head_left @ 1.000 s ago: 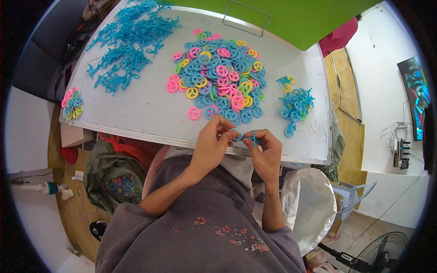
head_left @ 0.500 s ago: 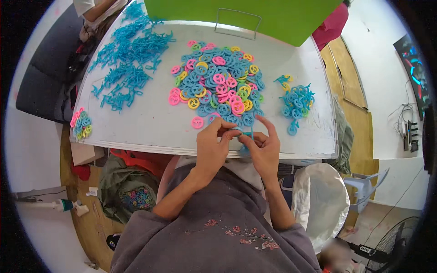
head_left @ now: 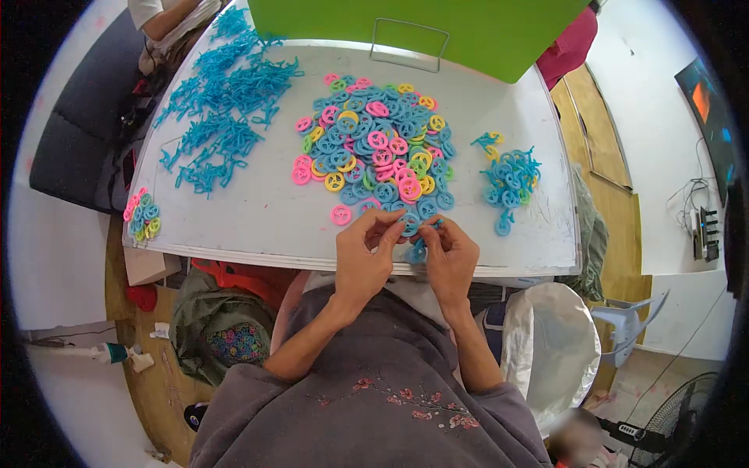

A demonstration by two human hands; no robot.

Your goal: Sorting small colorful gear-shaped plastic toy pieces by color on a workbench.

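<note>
Near the table's front edge, my left hand (head_left: 367, 251) pinches a small blue plastic wheel (head_left: 409, 225) between thumb and fingers. My right hand (head_left: 450, 254) is closed just beside it, fingertips meeting at the wheel's right side. A little blue stick-like piece shows at its fingers, mostly hidden. Below the fingertips, another blue plastic piece (head_left: 417, 252) shows between the hands; whether it hangs or lies there I cannot tell. Just beyond my hands spreads a heap of small spoked wheels (head_left: 378, 140) in blue, pink, yellow and green.
Blue stick-like pieces (head_left: 226, 93) lie piled at the far left. Blue pieces with wheels (head_left: 511, 179) form a cluster at right; a few wheels (head_left: 142, 215) sit at the left edge. A green box (head_left: 406, 31) stands behind. Bags flank me: dark green (head_left: 187, 327), silver (head_left: 546, 343).
The blue wheel at my fingertips has turned to face upward and shows more fully. My right fingers, spread before, have drawn in against it.
</note>
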